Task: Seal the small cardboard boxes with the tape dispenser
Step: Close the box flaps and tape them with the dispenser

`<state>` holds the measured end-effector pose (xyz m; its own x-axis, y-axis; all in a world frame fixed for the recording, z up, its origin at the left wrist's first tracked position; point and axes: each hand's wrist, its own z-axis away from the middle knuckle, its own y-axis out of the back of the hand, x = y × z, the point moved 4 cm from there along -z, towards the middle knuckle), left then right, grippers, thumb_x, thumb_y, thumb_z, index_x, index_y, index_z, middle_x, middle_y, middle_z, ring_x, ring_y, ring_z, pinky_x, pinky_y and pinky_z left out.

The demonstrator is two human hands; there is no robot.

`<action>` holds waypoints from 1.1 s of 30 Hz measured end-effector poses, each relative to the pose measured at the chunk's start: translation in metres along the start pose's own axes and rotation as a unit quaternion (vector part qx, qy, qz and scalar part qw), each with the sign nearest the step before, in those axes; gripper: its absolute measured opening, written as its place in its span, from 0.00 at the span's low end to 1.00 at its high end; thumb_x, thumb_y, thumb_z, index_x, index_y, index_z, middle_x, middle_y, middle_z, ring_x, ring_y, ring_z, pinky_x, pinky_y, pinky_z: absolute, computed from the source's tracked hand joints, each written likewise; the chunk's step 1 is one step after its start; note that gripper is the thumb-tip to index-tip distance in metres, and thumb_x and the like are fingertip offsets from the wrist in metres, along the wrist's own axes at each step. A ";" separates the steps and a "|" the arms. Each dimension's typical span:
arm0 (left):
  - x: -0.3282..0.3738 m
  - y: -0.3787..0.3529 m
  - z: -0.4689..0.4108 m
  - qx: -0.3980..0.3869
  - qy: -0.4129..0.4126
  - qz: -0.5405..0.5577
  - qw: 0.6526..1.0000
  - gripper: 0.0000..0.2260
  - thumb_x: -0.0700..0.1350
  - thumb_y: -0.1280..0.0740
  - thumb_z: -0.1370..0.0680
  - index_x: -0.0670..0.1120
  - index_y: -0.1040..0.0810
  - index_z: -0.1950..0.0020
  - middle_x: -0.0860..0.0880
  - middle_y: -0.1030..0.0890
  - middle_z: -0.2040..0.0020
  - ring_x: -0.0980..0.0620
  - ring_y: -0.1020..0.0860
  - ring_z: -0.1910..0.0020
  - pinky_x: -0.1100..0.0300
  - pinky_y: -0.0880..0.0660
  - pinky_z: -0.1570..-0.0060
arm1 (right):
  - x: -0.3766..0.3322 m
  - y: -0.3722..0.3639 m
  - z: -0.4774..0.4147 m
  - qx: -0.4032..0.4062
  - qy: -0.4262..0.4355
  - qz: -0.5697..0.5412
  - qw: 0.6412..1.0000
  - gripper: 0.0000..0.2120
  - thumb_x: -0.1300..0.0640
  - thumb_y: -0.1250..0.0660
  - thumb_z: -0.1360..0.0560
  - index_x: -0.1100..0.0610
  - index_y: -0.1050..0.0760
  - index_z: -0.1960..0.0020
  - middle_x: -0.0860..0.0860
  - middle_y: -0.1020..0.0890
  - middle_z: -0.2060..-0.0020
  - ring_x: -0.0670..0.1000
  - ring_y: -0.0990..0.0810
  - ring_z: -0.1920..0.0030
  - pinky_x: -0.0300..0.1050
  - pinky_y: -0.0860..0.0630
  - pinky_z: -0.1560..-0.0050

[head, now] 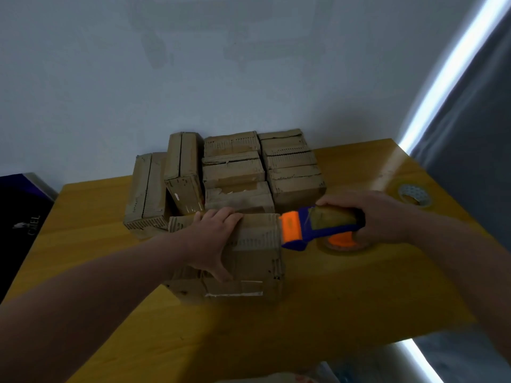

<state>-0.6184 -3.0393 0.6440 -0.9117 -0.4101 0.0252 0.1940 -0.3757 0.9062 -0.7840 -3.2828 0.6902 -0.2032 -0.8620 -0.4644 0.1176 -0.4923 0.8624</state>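
Right, from the head camera I see one small cardboard box [257, 261] standing alone near the middle of the yellow wooden table [345, 299], closer to the front edge than the others. The left hand [213, 239] grips it, with the fingers curled over the far top edge and the thumb pressing on the near face. The right hand [384, 217] is wrapped round the blue and orange tape dispenser [318, 228], with the fingers curled about its body. The dispenser's orange front end touches the box's upper right edge. Its loaded roll [343, 243], on an orange hub, sits low over the tabletop, and I cannot tell whether it touches. Behind the held box, along the table's back edge and against the wall [193, 78], the stacked boxes [249, 167] stand packed together. Two on the left are set on end and the rest are in two columns. A spare tape roll [414, 196] lies flat near the back right corner, well apart from the boxes. Off the table's left edge I see a dark carton [22, 217] with pale lettering. A grey curtain [470, 134] hangs to the right.
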 end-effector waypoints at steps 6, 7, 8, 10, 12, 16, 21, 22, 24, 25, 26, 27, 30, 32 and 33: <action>0.001 0.001 -0.001 -0.008 0.001 -0.008 1.000 0.58 0.67 0.26 0.40 0.50 0.58 0.23 0.50 0.51 0.25 0.45 0.48 0.26 0.40 0.48 0.28 | 0.025 -0.018 0.005 -0.027 -0.023 0.036 0.999 0.40 0.58 0.28 0.30 0.24 0.47 0.37 0.50 0.31 0.46 0.50 0.29 0.49 0.49 0.26 0.47; 0.001 0.001 -0.001 -0.010 0.002 -0.010 1.000 0.58 0.67 0.26 0.39 0.50 0.59 0.23 0.50 0.51 0.25 0.45 0.48 0.26 0.39 0.48 0.28 | 0.022 -0.020 0.002 -0.029 -0.022 0.049 0.998 0.39 0.58 0.28 0.29 0.25 0.47 0.35 0.50 0.31 0.47 0.50 0.30 0.49 0.48 0.28 0.48; 0.001 0.001 -0.001 -0.013 0.003 -0.012 1.000 0.58 0.67 0.26 0.39 0.50 0.59 0.23 0.49 0.52 0.25 0.45 0.49 0.26 0.39 0.48 0.28 | 0.019 -0.022 -0.002 -0.033 -0.022 0.061 0.997 0.38 0.57 0.29 0.28 0.27 0.46 0.33 0.50 0.32 0.48 0.50 0.31 0.50 0.46 0.30 0.50; 0.003 0.000 -0.002 -0.017 0.004 -0.022 1.000 0.58 0.67 0.27 0.39 0.51 0.61 0.23 0.49 0.52 0.24 0.44 0.49 0.26 0.37 0.49 0.28 | 0.010 -0.025 -0.008 -0.036 -0.019 0.072 0.997 0.36 0.58 0.31 0.27 0.32 0.44 0.30 0.49 0.33 0.50 0.49 0.32 0.52 0.43 0.34 0.53; 0.004 -0.001 -0.002 -0.020 0.004 -0.034 0.999 0.58 0.67 0.27 0.38 0.53 0.63 0.23 0.48 0.53 0.24 0.43 0.50 0.26 0.36 0.49 0.29 | 0.005 -0.026 -0.010 -0.028 -0.020 0.077 0.996 0.36 0.58 0.32 0.26 0.33 0.44 0.28 0.48 0.34 0.53 0.47 0.32 0.53 0.42 0.36 0.55; 0.017 -0.001 -0.008 -0.019 -0.005 -0.040 0.999 0.57 0.67 0.28 0.37 0.55 0.67 0.24 0.47 0.57 0.24 0.41 0.54 0.25 0.34 0.53 0.29 | 0.000 -0.029 -0.008 -0.006 -0.021 0.080 0.997 0.34 0.57 0.33 0.26 0.34 0.42 0.29 0.47 0.34 0.54 0.46 0.32 0.55 0.41 0.34 0.56; 0.042 -0.003 -0.018 -0.006 0.003 -0.023 1.000 0.56 0.71 0.32 0.35 0.54 0.68 0.24 0.45 0.60 0.23 0.41 0.59 0.24 0.33 0.60 0.30 | -0.017 -0.036 -0.013 0.022 -0.006 0.078 0.997 0.32 0.57 0.33 0.26 0.35 0.40 0.29 0.44 0.35 0.57 0.43 0.34 0.59 0.37 0.36 0.61; 0.041 -0.005 -0.017 -0.001 0.009 -0.018 1.000 0.55 0.72 0.34 0.36 0.54 0.67 0.24 0.45 0.60 0.23 0.41 0.59 0.24 0.33 0.60 0.31 | -0.021 -0.039 -0.013 0.027 -0.007 0.074 0.997 0.32 0.56 0.33 0.26 0.34 0.40 0.29 0.45 0.34 0.57 0.43 0.33 0.59 0.38 0.35 0.61; 0.034 -0.010 -0.015 0.014 0.026 -0.002 1.000 0.53 0.76 0.40 0.36 0.54 0.66 0.24 0.45 0.59 0.23 0.41 0.58 0.24 0.32 0.61 0.31 | -0.029 -0.046 -0.014 0.036 -0.008 0.059 0.998 0.31 0.55 0.33 0.26 0.35 0.40 0.29 0.48 0.32 0.54 0.46 0.30 0.56 0.41 0.31 0.57; 0.030 -0.014 -0.014 0.026 0.035 0.001 0.999 0.51 0.77 0.43 0.35 0.55 0.66 0.24 0.46 0.57 0.22 0.41 0.57 0.24 0.32 0.60 0.31 | -0.032 -0.050 -0.014 0.040 -0.005 0.051 0.998 0.31 0.54 0.33 0.26 0.35 0.40 0.29 0.48 0.32 0.53 0.47 0.29 0.56 0.42 0.29 0.56; 0.026 -0.017 -0.012 0.038 0.042 0.000 0.998 0.49 0.78 0.46 0.34 0.56 0.65 0.24 0.46 0.56 0.22 0.41 0.56 0.24 0.32 0.60 0.32 | -0.036 -0.055 -0.015 0.043 0.000 0.046 0.998 0.31 0.53 0.32 0.26 0.35 0.40 0.29 0.49 0.32 0.54 0.48 0.29 0.56 0.43 0.28 0.55; 0.023 -0.021 -0.011 0.050 0.047 -0.003 0.998 0.48 0.79 0.50 0.35 0.57 0.64 0.24 0.47 0.54 0.23 0.41 0.54 0.24 0.31 0.58 0.32 | -0.038 -0.059 -0.015 0.045 0.005 0.044 0.998 0.31 0.52 0.32 0.26 0.36 0.40 0.29 0.48 0.32 0.54 0.48 0.29 0.56 0.43 0.29 0.56; 0.021 -0.025 -0.010 0.078 0.052 -0.002 0.996 0.48 0.76 0.56 0.40 0.58 0.59 0.24 0.48 0.49 0.24 0.42 0.50 0.25 0.31 0.56 0.31 | -0.041 -0.063 -0.015 0.042 0.007 0.034 0.999 0.31 0.51 0.32 0.27 0.36 0.40 0.28 0.48 0.33 0.55 0.47 0.30 0.57 0.41 0.32 0.59; 0.021 -0.025 -0.010 0.089 0.053 0.004 0.995 0.46 0.75 0.53 0.39 0.58 0.57 0.24 0.49 0.47 0.25 0.43 0.49 0.26 0.31 0.55 0.32 | -0.040 -0.061 -0.013 0.036 0.009 0.022 0.999 0.31 0.50 0.32 0.27 0.36 0.40 0.28 0.48 0.32 0.55 0.48 0.30 0.56 0.40 0.32 0.59; 0.021 -0.024 -0.010 0.092 0.052 0.004 0.994 0.44 0.74 0.51 0.37 0.59 0.56 0.24 0.49 0.48 0.25 0.43 0.49 0.26 0.31 0.55 0.32 | -0.039 -0.059 -0.012 0.033 0.010 0.018 0.999 0.31 0.51 0.31 0.27 0.37 0.40 0.28 0.48 0.32 0.54 0.48 0.30 0.56 0.39 0.32 0.59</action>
<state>-0.6389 -3.0472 0.6187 -0.8660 -0.5000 -0.0030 0.1226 -0.2182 0.9682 -0.7710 -3.2217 0.6555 -0.1805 -0.8814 -0.4365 0.0596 -0.4528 0.8896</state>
